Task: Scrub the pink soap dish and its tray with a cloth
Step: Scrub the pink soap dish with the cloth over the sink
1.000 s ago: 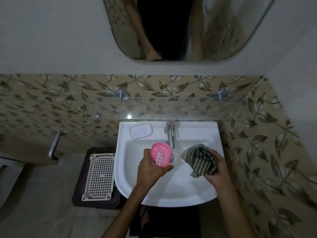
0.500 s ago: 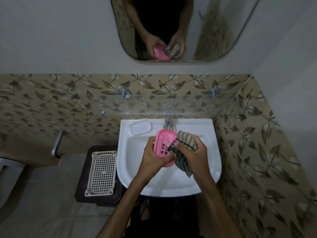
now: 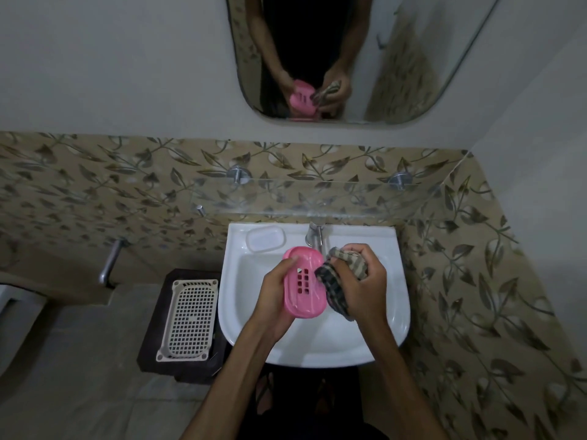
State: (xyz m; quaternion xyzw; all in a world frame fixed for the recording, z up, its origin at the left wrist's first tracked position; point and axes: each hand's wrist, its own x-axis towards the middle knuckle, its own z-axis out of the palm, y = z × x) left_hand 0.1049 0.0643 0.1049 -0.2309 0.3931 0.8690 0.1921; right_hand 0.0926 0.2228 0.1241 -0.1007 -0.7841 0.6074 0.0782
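A cream plastic lattice basket point(image 3: 188, 319) sits on a dark low stand point(image 3: 162, 328) to the left of a white ceramic wash basin point(image 3: 394, 315). On the basin's back ledge, left of the chrome tap point(image 3: 315, 236), rests a translucent white plastic tray point(image 3: 265, 238), untouched. Over the bowl, the person's left hand point(image 3: 275, 293) holds the pink plastic slotted soap dish point(image 3: 304, 282), thumb pressed on its upper face, fingers curled beneath it. Just right, touching the dish's edge, the right hand point(image 3: 362, 285) bunches a dark striped cloth point(image 3: 336, 281), fingers closed tightly around it. The mirror point(image 3: 413, 74) above reflects both hands.

The scrubbing of the pink dish seems to be under way. Next, the cloth likely needs rubbing across the slotted face while the left hand steadies the dish; the tray on the ledge awaits its turn.
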